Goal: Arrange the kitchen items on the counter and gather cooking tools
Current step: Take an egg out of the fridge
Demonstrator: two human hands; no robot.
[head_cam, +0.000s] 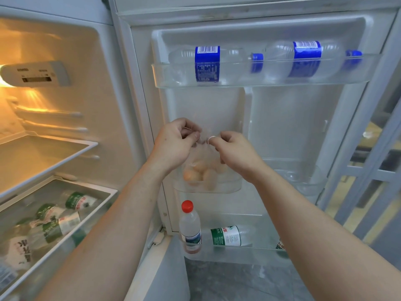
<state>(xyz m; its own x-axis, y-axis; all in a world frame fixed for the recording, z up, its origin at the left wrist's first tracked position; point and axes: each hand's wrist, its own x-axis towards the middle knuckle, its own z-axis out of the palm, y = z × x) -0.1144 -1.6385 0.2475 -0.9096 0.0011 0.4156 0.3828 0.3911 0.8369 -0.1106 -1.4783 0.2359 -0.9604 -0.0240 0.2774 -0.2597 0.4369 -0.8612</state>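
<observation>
Two grips, left hand [173, 145], right hand [235, 154], pinch egg bag [200, 170] neck; bottom behind door bin [233, 185] rim.

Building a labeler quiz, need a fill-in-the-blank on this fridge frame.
The left hand and right hand pinch the top of a clear bag holding ___.
The upright bottle in the bottom door shelf has a ___ cap.
The lying bottle beside it has a ___ label.
Missing: eggs, red, green.
</observation>
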